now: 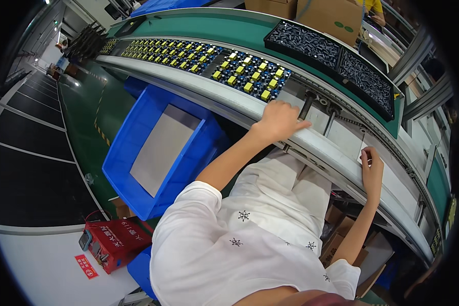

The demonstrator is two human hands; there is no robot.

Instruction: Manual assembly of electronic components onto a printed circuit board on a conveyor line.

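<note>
My left hand [279, 121] rests on the pale metal rail [239, 113] of the conveyor line. Its thumb stretches apart from the loosely curled fingers, whose tips are partly hidden, and nothing shows in its grasp. Close to those fingers lies the near corner of a panel of circuit boards [252, 76] with yellow block-shaped components. Farther right, my right hand [372, 166] is over the line with thumb and fingers pinched together. A thin, small item seems to stick up by its fingertips, too fine to name.
More board panels [171, 53] run left along the line. Black trays [303, 45] of small dark cylindrical parts stand on the green far strip. Below the rail are a blue bin [127, 132] with a flat grey sheet and a red box [120, 239]. A cardboard box [331, 20] stands behind.
</note>
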